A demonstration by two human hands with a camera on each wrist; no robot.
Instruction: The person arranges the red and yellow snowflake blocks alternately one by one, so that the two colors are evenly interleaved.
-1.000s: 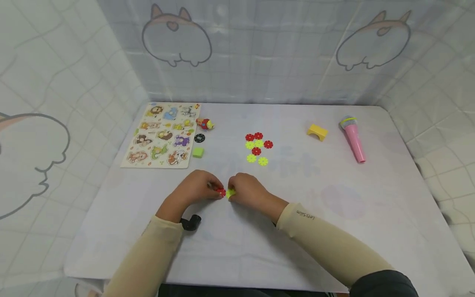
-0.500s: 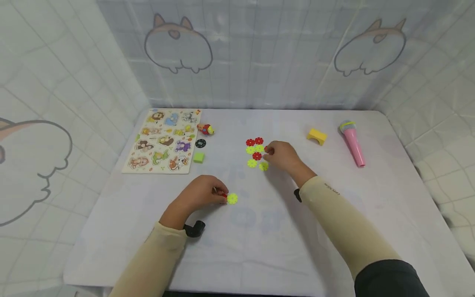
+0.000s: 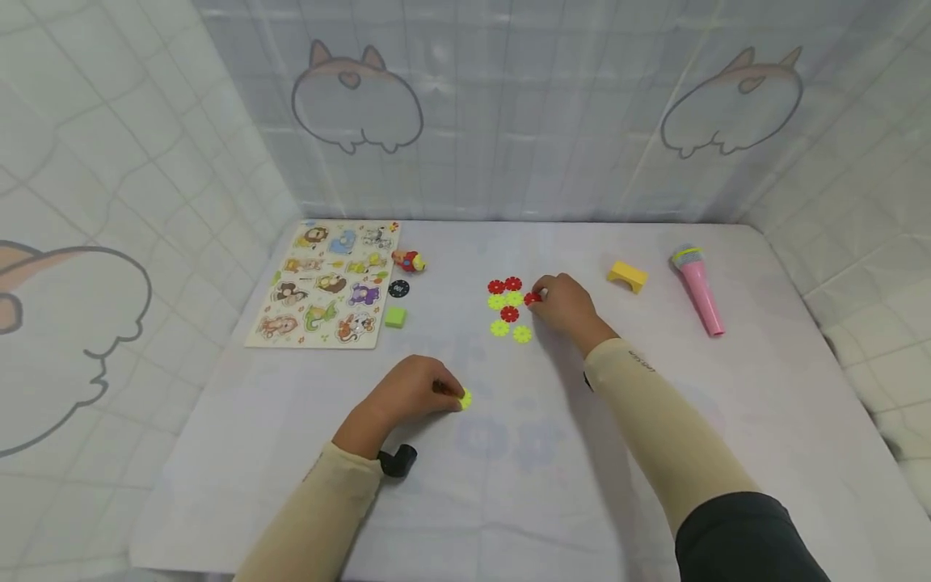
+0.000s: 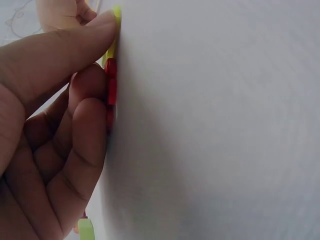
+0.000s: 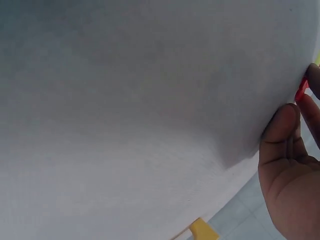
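My left hand (image 3: 416, 395) rests low over the table, holding a red notched plastic disc (image 4: 112, 82) at its fingertips. The thumb lies against a yellow notched disc (image 3: 467, 398) lined up edge to edge with the red one; whether they interlock cannot be seen. Farther up, my right hand (image 3: 567, 310) pinches another red notched disc (image 3: 532, 299) at the right side of a loose group. In that group lie red discs (image 3: 510, 314) and yellow discs (image 3: 499, 327), flat on the cloth. My right fingers partly hide the pinched disc.
An animal puzzle board (image 3: 320, 283) lies at the left. Beside it are a small red and yellow toy figure (image 3: 410, 260), a black round chip (image 3: 398, 288) and a green block (image 3: 395, 317). Toward the right are a yellow arch block (image 3: 627, 276) and a pink toy microphone (image 3: 700, 293).
My right hand left the yellow disc beside my left hand, went up and right to the group, and took hold of a red disc. My left fingers shifted forward, over the yellow disc's edge.
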